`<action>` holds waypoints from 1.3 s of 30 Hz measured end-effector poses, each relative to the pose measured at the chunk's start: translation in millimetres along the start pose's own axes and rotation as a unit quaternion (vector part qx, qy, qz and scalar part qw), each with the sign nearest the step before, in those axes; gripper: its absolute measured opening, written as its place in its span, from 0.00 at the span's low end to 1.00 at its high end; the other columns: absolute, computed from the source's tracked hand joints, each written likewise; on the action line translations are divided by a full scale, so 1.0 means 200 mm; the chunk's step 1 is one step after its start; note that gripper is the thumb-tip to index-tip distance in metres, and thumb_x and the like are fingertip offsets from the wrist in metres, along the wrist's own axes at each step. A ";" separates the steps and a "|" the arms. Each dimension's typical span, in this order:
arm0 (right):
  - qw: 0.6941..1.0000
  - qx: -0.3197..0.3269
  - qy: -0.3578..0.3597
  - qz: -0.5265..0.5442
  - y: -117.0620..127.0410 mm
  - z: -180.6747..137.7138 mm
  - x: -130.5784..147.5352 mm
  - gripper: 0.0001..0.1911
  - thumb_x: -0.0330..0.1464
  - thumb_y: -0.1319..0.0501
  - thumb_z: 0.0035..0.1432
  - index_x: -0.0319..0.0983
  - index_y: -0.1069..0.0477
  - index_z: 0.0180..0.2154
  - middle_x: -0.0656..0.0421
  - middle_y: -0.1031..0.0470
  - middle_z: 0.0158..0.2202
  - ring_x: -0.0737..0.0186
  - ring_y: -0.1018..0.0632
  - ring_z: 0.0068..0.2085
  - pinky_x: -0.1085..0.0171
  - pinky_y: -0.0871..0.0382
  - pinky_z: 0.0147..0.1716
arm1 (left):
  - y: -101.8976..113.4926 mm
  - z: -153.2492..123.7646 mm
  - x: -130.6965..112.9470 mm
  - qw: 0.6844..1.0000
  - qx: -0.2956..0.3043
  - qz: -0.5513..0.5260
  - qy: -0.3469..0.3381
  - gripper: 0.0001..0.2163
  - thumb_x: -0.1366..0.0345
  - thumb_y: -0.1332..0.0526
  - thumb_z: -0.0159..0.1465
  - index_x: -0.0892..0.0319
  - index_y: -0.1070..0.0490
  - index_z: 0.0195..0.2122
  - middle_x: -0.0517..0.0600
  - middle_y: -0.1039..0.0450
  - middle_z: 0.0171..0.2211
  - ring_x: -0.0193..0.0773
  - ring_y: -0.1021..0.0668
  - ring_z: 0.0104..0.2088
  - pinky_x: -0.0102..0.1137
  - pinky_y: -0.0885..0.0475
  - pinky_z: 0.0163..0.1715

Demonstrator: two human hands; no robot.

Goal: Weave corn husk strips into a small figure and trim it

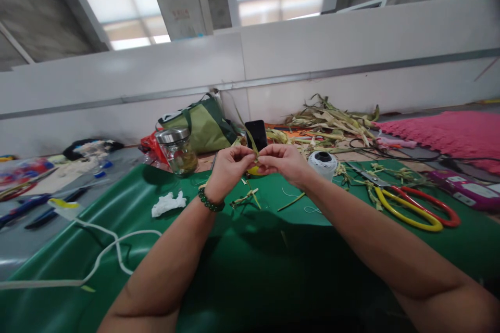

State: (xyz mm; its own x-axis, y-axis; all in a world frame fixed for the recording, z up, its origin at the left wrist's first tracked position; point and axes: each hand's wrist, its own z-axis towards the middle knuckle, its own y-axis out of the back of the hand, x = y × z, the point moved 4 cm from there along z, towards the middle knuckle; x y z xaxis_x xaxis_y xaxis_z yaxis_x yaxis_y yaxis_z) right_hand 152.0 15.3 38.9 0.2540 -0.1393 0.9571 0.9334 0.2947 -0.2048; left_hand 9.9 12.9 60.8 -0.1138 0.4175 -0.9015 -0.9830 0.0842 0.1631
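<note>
My left hand (230, 165), a bead bracelet at its wrist, and my right hand (286, 162) meet fingertip to fingertip above the green mat (230, 260). Both are closed in a pinch on a narrow green husk strip (251, 138), whose long end sticks up and back from between the fingers. Its lower part is hidden by the fingertips. Something yellow (255, 170) shows just beneath them. Knotted husk pieces (248, 197) lie on the mat below my hands, with a loose stalk (291, 202) and thin thread (312, 210) to the right.
Scissors (408, 207) with red and yellow handles lie at right, near a thread spool (322, 163). Behind are a phone (256, 134), dried husks (332, 117) and a green bag (205, 127). At left stand a glass jar (177, 153), crumpled tissue (169, 204) and a white cord (109, 242).
</note>
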 end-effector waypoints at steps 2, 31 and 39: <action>0.999 0.006 0.019 -0.026 -0.01 -0.01 0.01 0.16 0.36 0.26 0.36 0.37 0.26 0.27 0.61 0.22 0.24 0.67 0.21 0.26 0.67 0.24 0.29 | 0.00 0.00 0.00 1.000 -0.006 -0.007 0.010 0.08 0.63 0.32 0.47 0.62 0.26 0.24 0.47 0.26 0.20 0.34 0.25 0.23 0.28 0.29 0.25; 0.990 -0.007 0.083 -0.118 0.00 0.01 0.01 0.24 0.51 0.32 0.43 0.37 0.31 0.24 0.65 0.31 0.18 0.73 0.29 0.19 0.70 0.29 0.21 | -0.01 -0.02 -0.04 0.998 0.032 0.048 -0.021 0.07 0.64 0.33 0.50 0.63 0.25 0.26 0.50 0.23 0.24 0.38 0.21 0.28 0.29 0.27 0.28; 0.994 0.034 0.086 -0.060 -0.02 0.00 0.02 0.18 0.40 0.28 0.40 0.38 0.30 0.29 0.65 0.26 0.24 0.71 0.25 0.25 0.68 0.25 0.29 | 0.01 -0.01 -0.03 1.000 0.026 -0.003 -0.015 0.05 0.67 0.34 0.48 0.62 0.28 0.24 0.47 0.25 0.22 0.34 0.23 0.25 0.28 0.28 0.27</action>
State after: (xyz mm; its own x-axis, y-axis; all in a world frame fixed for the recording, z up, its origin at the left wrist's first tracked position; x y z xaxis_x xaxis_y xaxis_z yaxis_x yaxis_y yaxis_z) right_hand 149.4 14.3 42.9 0.1867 -0.3358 0.9232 0.9418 0.3286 -0.0710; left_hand 8.7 8.8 64.9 -0.1029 0.4433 -0.8905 -0.9746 0.1342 0.1795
